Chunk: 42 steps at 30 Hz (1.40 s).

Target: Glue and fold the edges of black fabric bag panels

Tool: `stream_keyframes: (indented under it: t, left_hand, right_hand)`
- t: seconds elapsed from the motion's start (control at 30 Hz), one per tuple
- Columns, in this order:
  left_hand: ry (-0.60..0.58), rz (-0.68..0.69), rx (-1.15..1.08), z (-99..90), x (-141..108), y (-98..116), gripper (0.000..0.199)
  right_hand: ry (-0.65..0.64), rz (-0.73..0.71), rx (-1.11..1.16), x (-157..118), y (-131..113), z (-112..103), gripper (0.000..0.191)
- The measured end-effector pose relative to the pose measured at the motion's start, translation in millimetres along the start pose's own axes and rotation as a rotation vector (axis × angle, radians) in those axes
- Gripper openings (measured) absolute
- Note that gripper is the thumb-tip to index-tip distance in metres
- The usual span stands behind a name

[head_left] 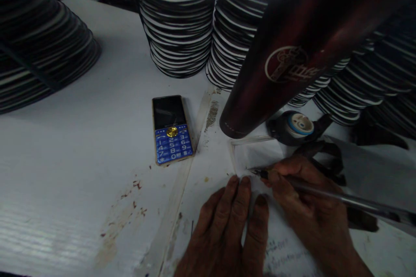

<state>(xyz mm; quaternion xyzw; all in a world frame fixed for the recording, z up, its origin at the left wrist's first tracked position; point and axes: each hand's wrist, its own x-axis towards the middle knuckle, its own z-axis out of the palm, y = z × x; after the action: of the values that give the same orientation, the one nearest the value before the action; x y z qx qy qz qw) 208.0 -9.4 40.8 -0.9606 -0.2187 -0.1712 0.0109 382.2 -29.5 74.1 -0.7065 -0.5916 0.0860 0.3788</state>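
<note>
Left hand (224, 229): nearer the wearer than the phone (173, 130) and to its right. Palm down, opened out flat, fingers nearly straight with small gaps, thumb a little apart; nothing is gripped. Two fingertips rest at the near edge of the small white paper pad (258, 153), which lies just right of the phone.

Right hand (308, 203): further right of the phone, closed around the pen (344, 199) — thumb and forefinger pinch it close to the tip, the other fingers curled beneath.

Pen: right of the phone, held at a low slant, tip at the pad's near part. The tip points left, towards the phone; the long axis runs from there rightward and slightly back towards the wearer. Whether the tip touches paper cannot be told.

Handwriting (284, 253) shows on paper between the hands, too blurred to read. The dark red flask (279, 65) stands right of the phone, with a black lid (294, 127) beyond it — still farther right. Stacked discs (178, 21) stand behind the phone.
</note>
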Motion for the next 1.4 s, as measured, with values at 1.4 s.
stream_keyframes:
  t: [1.4]
  left_hand:
    - [-0.108,-0.212,-0.316,-14.8,-5.2,13.7,0.075]
  right_hand:
    - [0.075,0.143,0.299,5.7,8.5,-40.2,0.029]
